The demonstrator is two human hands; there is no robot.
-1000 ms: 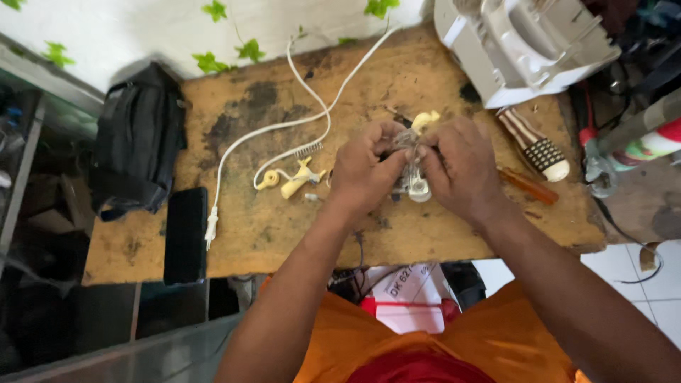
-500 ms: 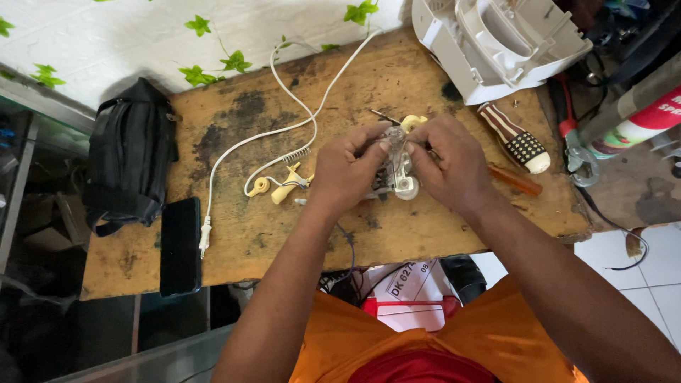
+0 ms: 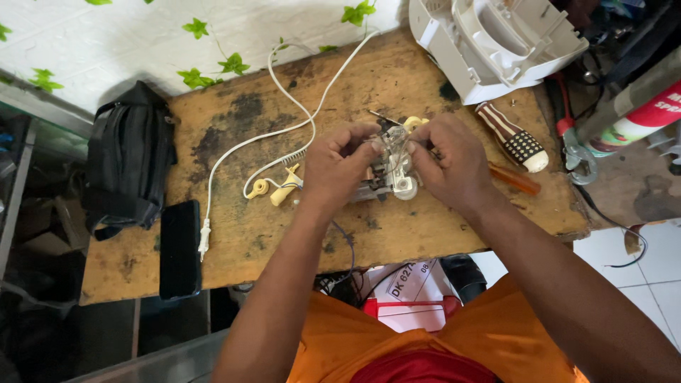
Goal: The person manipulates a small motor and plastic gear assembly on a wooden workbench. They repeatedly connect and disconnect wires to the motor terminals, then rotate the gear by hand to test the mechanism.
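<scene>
Head view: both hands meet over the middle of the wooden bench (image 3: 425, 234). The left hand (image 3: 337, 170) and right hand (image 3: 450, 163) pinch a small metal-and-plastic part (image 3: 389, 170) between narrow fingertips, just above the board; its make-up is hard to tell, as the fingers hide much of it. A white cord (image 3: 284, 131) runs from beside it to the wall. A phone (image 3: 179, 248) and black bag (image 3: 128, 163) lie left; a striped screwdriver (image 3: 512, 136), a white housing (image 3: 489, 42) and a spray can (image 3: 642, 117) lie right.
</scene>
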